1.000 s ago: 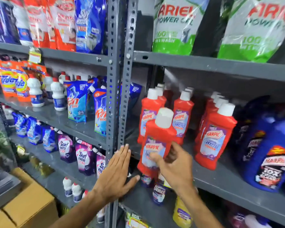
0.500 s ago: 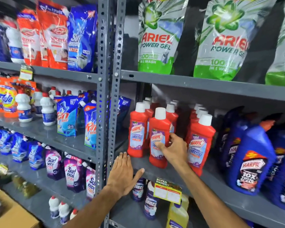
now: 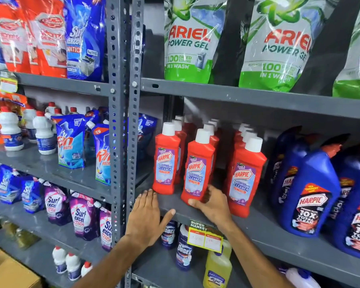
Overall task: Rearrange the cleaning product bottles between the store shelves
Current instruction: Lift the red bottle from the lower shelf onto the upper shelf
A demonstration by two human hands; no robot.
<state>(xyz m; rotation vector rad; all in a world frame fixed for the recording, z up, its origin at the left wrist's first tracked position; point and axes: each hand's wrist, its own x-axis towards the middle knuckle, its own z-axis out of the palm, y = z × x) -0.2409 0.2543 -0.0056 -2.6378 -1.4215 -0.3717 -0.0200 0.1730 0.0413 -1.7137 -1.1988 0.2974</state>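
Grey shelf [image 3: 264, 224]: right hand [image 3: 213, 203] clasps red Harpic bottle [image 3: 197, 169]; left hand [image 3: 148, 217] lies flat, spread.

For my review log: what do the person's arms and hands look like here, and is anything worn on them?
Both hands are bare: no gloves, rings, watch or bands show on the left hand or the right hand. Both forearms are uncovered as far as the bottom edge of the picture, with no sleeve or cuff in view. Nails look short and unpainted, as far as they show.
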